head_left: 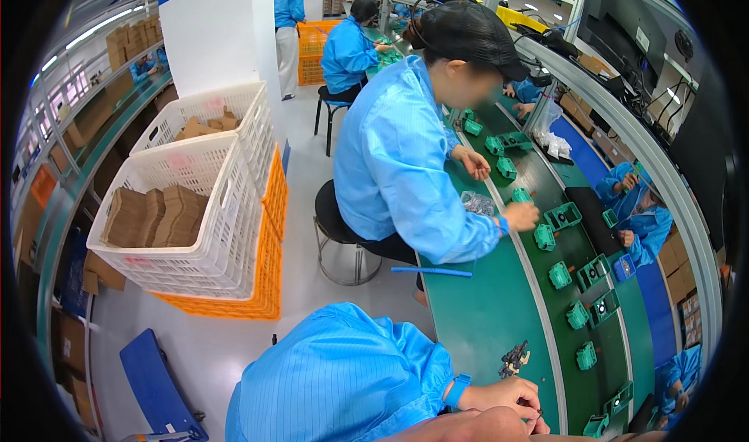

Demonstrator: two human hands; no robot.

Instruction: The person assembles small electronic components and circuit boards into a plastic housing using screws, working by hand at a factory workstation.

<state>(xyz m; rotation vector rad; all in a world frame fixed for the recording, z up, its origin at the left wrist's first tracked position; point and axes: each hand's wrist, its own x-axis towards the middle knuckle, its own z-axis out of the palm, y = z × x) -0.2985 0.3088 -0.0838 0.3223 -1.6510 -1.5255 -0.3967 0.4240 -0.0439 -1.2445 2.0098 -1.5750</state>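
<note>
Though close together, half-curled fingers, hold unclear, over green bench beside darker conveyor, grey floor leftward.

Blue strip and dark parts on green bench

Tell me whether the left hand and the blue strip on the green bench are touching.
Apart. The head view shows a stretch of green bench between the left hand and the blue strip, which lies farther up the picture.
</note>
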